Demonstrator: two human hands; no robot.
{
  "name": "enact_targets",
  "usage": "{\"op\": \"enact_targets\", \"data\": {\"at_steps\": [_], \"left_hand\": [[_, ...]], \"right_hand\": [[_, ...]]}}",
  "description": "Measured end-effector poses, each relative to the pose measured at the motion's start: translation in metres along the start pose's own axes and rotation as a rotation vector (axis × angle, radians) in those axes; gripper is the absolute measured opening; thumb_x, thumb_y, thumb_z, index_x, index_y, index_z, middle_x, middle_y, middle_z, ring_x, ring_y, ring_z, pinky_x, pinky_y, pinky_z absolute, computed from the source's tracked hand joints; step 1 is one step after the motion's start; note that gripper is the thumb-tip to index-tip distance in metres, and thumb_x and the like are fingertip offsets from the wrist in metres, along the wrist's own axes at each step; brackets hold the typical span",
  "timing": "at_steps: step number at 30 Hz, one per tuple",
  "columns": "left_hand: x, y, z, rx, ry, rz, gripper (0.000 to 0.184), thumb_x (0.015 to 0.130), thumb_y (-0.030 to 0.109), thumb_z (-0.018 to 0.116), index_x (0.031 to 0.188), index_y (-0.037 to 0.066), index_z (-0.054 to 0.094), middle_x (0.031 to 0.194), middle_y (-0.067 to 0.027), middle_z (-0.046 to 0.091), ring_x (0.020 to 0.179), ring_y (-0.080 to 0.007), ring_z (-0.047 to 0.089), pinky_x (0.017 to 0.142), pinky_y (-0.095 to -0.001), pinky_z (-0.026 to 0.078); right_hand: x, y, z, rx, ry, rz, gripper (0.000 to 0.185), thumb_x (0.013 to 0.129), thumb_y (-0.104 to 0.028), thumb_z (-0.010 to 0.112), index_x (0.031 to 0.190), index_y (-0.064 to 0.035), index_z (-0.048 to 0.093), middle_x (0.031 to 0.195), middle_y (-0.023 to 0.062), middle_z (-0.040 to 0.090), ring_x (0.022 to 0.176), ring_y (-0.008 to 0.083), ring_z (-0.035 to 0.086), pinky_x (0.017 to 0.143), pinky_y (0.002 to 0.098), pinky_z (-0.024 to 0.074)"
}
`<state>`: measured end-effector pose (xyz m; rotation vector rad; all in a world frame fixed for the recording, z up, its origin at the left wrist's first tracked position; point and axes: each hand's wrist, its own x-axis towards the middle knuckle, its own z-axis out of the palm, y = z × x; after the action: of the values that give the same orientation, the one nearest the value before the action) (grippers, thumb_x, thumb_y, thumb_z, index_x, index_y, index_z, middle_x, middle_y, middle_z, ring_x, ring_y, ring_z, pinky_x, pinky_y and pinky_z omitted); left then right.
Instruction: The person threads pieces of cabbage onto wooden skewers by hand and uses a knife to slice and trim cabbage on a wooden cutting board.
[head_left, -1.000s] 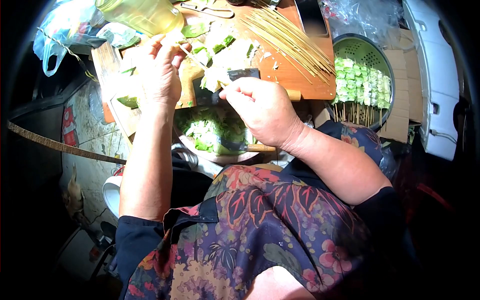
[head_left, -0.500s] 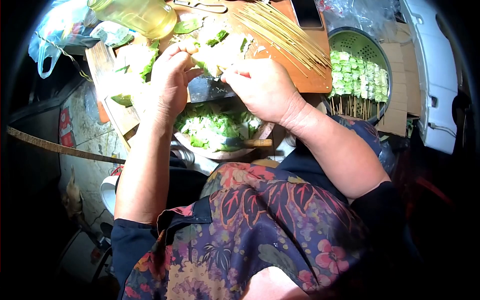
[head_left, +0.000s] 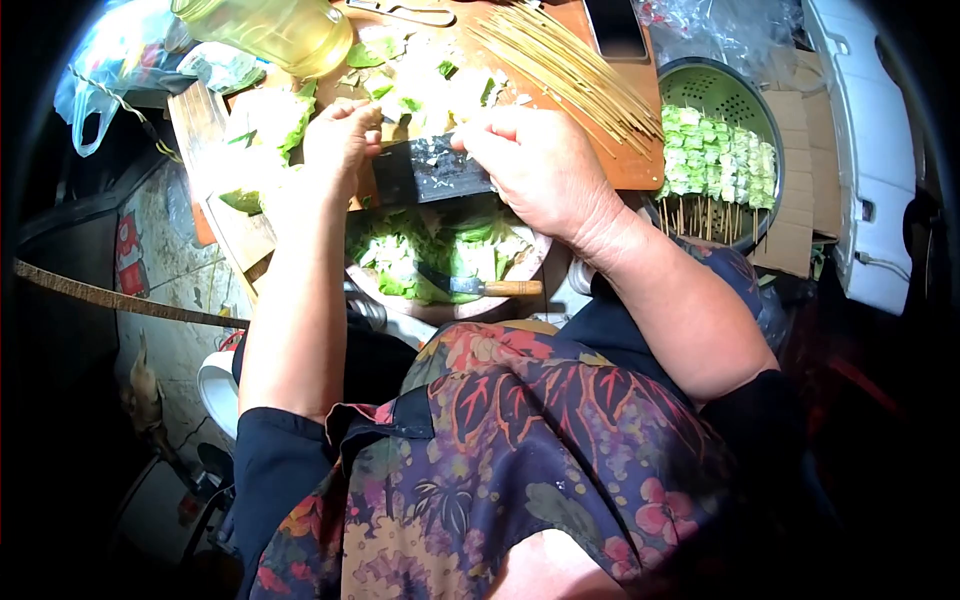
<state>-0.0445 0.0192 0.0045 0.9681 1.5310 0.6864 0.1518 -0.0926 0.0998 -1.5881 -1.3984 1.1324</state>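
My left hand (head_left: 340, 145) is closed, thumb and fingers pinched together over the near edge of the orange board (head_left: 635, 170). Opposite it, my right hand (head_left: 545, 170) is also closed, its fingertips pointing left. Glare hides whatever is between the fingers. Pale and green leaf pieces (head_left: 405, 103) lie on the board just beyond both hands. Under them a dark flat surface (head_left: 430, 170) is sprinkled with small scraps. Below that, a basin (head_left: 530, 265) holds chopped leafy greens (head_left: 395, 255), with a wooden-handled knife (head_left: 512, 287) lying across it.
Bamboo skewers (head_left: 570, 75) and a phone (head_left: 615, 28) lie on the board's right. A metal colander (head_left: 715, 75) holds skewered leaf pieces (head_left: 715, 155). A jar of yellowish liquid (head_left: 290, 30) stands at the back left, near a plastic bag (head_left: 110, 85) and leaves on a wooden board (head_left: 235, 230).
My hands have moved farther apart, uncovering more of the dark surface. The pale leaf piece between them is no longer visible there. My left fingers have shifted slightly down and left.
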Motion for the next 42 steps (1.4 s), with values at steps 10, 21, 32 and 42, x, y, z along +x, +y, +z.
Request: {"op": "enact_targets", "data": {"at_steps": [10,21,32,42], "left_hand": [[0.007,0.007,0.024,0.518,0.058,-0.023,0.02,0.087,0.008,0.053,0.102,-0.003,0.06,0.077,-0.0094,0.064,0.06,-0.0143,0.06,0.053,-0.0264,0.051],[0.001,0.025,-0.003,-0.691,-0.021,0.014,0.021,0.082,0.004,0.064,0.098,0.001,0.052,0.081,-0.0092,0.06,0.075,-0.0225,0.065,0.065,-0.0324,0.059],[-0.015,0.03,-0.018,-0.597,0.027,0.231,0.025,0.081,0.003,0.065,0.103,-0.002,0.056,0.083,-0.0079,0.06,0.077,-0.0187,0.063,0.069,-0.031,0.058],[-0.024,0.039,-0.012,-0.489,-0.095,0.332,0.03,0.082,0.005,0.065,0.109,-0.003,0.055,0.096,-0.0121,0.061,0.084,-0.023,0.065,0.077,-0.0375,0.057]], "right_hand": [[-0.002,-0.009,-0.008,0.006,-0.018,0.113,0.024,0.086,-0.02,0.055,0.08,0.001,0.063,0.068,0.0134,0.062,0.062,0.0227,0.059,0.063,0.0341,0.0478],[-0.009,-0.001,-0.004,-0.055,-0.13,0.056,0.025,0.088,-0.021,0.055,0.095,-0.0018,0.069,0.069,0.006,0.064,0.062,0.0093,0.057,0.061,0.0259,0.0457],[-0.01,-0.004,0.007,-0.057,-0.141,0.006,0.026,0.089,-0.022,0.055,0.094,-0.0007,0.069,0.071,0.0059,0.065,0.065,0.0096,0.058,0.063,0.0261,0.0464],[-0.015,-0.003,0.005,-0.015,-0.087,0.019,0.025,0.09,-0.021,0.055,0.092,-0.0003,0.069,0.067,0.0048,0.062,0.061,0.009,0.055,0.06,0.0255,0.0452]]}}
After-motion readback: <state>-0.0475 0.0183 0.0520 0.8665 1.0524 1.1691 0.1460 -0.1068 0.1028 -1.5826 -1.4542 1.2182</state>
